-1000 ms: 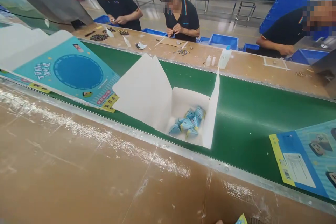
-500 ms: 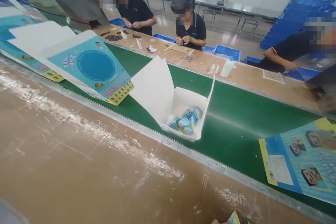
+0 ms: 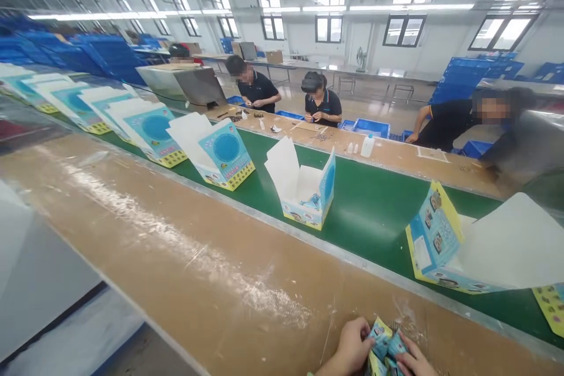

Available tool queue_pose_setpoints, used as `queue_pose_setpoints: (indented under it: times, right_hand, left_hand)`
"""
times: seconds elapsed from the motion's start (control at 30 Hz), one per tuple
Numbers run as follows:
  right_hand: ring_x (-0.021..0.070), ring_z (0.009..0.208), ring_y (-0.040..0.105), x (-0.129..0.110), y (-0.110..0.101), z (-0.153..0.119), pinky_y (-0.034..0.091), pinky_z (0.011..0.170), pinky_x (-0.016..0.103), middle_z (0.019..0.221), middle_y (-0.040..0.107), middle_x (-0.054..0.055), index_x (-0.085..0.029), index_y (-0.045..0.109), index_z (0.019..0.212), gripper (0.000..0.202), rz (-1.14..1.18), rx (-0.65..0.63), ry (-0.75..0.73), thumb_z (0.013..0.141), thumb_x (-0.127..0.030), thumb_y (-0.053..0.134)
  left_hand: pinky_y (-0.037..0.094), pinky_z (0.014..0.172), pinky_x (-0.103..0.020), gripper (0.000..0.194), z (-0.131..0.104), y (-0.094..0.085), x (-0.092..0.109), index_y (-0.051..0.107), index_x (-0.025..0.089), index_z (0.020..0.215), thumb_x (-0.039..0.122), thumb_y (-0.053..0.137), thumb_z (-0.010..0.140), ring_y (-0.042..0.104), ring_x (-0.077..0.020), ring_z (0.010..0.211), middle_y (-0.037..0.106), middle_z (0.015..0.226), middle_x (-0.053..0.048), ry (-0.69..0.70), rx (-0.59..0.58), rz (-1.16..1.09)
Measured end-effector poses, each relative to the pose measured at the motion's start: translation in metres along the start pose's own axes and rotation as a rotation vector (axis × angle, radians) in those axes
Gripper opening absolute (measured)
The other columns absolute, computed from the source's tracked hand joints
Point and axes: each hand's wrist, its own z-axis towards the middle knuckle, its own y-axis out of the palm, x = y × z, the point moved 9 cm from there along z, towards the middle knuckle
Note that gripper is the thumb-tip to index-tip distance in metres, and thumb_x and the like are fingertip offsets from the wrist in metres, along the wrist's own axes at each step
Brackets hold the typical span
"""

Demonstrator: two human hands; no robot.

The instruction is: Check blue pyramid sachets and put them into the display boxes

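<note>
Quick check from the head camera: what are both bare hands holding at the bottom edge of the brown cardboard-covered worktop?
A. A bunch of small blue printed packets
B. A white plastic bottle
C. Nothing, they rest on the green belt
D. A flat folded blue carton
A: the left hand and right hand together clasp a bunch of small blue printed packets over the brown cardboard-covered worktop, short of the green conveyor belt.

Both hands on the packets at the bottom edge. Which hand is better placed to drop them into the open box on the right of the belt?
Probably right. The right hand lies on the packets on the side nearer the open box; the left hand would have to cross over it.
</note>
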Motion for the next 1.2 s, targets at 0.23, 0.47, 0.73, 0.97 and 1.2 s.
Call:
queue_pose_setpoints:
  times: [0.23,0.47,0.73,0.97,1.2]
  right_hand:
    - [0.0342,0.129,0.056,-0.001,-0.016,-0.056,0.05,0.103,0.042,0.146,0.053,0.011,-0.03,0.074,0.115,0.041,-0.021,-0.235,0.014,0.076,-0.041,0.067]
    - [0.0339,0.133,0.048,-0.026,-0.071,-0.076,0.044,0.103,0.048,0.14,0.057,0.013,-0.022,0.078,0.088,0.02,-0.116,-0.154,-0.063,0.087,-0.022,0.058]
    - [0.0208,0.08,0.07,-0.045,-0.213,-0.096,0.056,0.073,0.033,0.09,0.075,0.008,-0.019,0.072,0.105,0.031,0.208,0.317,0.131,0.097,-0.039,0.05]
    - [0.0168,0.068,0.068,-0.083,-0.341,-0.143,0.052,0.064,0.026,0.077,0.073,0.004,-0.02,0.07,0.087,0.028,0.189,0.577,0.13,0.098,-0.037,0.049]
    - [0.0164,0.06,0.065,-0.083,-0.4,-0.184,0.05,0.056,0.026,0.067,0.068,0.003,-0.022,0.066,0.079,0.034,0.073,0.757,0.112,0.099,-0.039,0.045]
  left_hand:
    - [0.038,0.072,-0.029,0.008,-0.044,-0.004,0.017,0.063,0.02,0.074,0.028,0.063,0.072,0.053,-0.0181,0.075,0.062,0.074,0.001,0.061,0.163,-0.013]
    - [0.038,0.072,-0.029,0.016,-0.071,0.011,0.053,0.059,0.018,0.068,0.033,0.063,0.073,0.051,-0.0166,0.071,0.057,0.069,0.001,0.146,0.221,-0.086]
    - [0.04,0.066,-0.028,0.041,-0.119,-0.015,0.132,0.055,0.019,0.078,0.061,0.055,0.078,0.05,-0.0148,0.067,0.053,0.068,0.001,0.31,0.365,-0.359]
    - [0.03,0.05,-0.021,0.05,-0.188,-0.013,0.202,0.053,0.02,0.066,0.062,0.079,0.06,0.031,-0.0063,0.049,0.041,0.055,0.007,0.438,0.07,-0.701]
    - [0.037,0.052,-0.023,0.049,-0.23,0.003,0.237,0.064,0.017,0.061,0.065,0.078,0.061,0.044,-0.0115,0.053,0.053,0.054,0.002,0.549,0.114,-0.313]
